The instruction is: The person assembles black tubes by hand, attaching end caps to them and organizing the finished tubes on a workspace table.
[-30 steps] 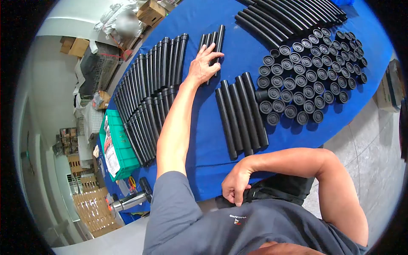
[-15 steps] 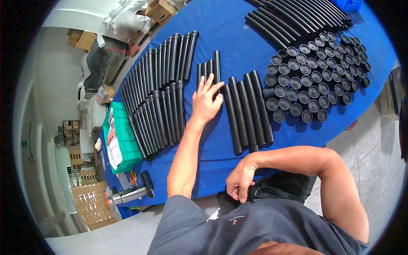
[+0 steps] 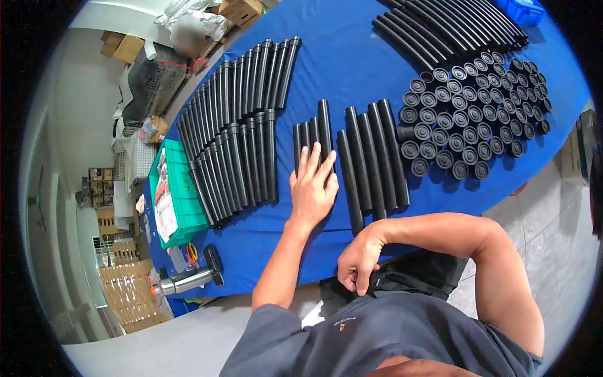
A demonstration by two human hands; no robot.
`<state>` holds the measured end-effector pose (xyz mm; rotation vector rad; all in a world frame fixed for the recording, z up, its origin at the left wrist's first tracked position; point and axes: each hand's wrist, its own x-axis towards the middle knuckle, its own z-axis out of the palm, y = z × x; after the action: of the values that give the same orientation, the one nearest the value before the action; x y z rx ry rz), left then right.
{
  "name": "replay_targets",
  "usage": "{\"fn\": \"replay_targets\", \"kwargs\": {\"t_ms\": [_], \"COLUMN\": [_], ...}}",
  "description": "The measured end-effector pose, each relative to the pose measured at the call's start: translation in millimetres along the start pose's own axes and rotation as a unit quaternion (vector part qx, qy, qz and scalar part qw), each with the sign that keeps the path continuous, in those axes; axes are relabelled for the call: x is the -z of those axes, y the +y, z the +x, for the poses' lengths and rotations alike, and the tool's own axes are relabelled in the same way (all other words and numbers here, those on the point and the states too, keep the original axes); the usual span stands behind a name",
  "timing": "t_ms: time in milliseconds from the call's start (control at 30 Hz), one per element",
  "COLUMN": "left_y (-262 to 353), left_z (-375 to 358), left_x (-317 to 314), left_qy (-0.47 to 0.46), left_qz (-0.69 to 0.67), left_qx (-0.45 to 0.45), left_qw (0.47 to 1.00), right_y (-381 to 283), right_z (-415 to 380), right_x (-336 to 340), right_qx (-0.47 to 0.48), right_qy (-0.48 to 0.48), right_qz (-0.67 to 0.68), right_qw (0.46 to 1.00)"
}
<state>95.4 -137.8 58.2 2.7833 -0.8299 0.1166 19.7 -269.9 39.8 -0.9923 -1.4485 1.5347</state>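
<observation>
My left hand [image 3: 313,191] lies flat with fingers spread over a small row of black tubes [image 3: 324,122], its palm partly hiding their near ends. Just right of it, a group of longer black tubes [image 3: 375,160] lies side by side on the blue cloth. My right hand [image 3: 360,262] hangs at the table's near edge, close to my body. Its fingers are curled in, and nothing shows between them. To the left of my left hand, many capped black tubes [image 3: 242,163] lie in staggered rows.
Round black caps or capped ends [image 3: 470,154] cluster at the right, with more black tubes [image 3: 452,31] behind. At the left stand a green crate [image 3: 182,188] holding papers and a silver-and-black tool [image 3: 188,279]. A blue bin [image 3: 524,11] sits at the far corner.
My left hand has moved toward my body, and the small row of tubes under it has slid the same way. My right hand keeps its curled pose.
</observation>
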Motion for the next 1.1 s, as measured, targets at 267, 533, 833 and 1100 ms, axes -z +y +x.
{"fn": "replay_targets", "kwargs": {"t_ms": [267, 533, 833, 1100], "left_y": [36.1, 35.7, -21.3, -19.8], "left_z": [-52.1, -38.0, -53.1, -60.7], "left_x": [6.6, -6.7, -8.1, -22.0], "left_qy": [-0.056, -0.02, 0.107, 0.175], "left_qz": [-0.067, -0.058, -0.317, -0.333], "left_qx": [0.031, 0.024, 0.036, 0.027], "left_qw": [0.996, 0.998, 0.942, 0.926], "right_y": [-5.4, -4.0, -13.2, -8.4], "right_z": [-2.8, -3.0, -3.2, 28.7], "right_x": [0.1, 0.9, -14.7, -125.6], "right_qx": [-0.003, -0.005, -0.056, -0.084], "right_qy": [0.004, 0.002, 0.096, 0.259], "right_qz": [0.01, 0.015, -0.025, 0.125], "right_qw": [1.0, 1.0, 0.993, 0.954]}}
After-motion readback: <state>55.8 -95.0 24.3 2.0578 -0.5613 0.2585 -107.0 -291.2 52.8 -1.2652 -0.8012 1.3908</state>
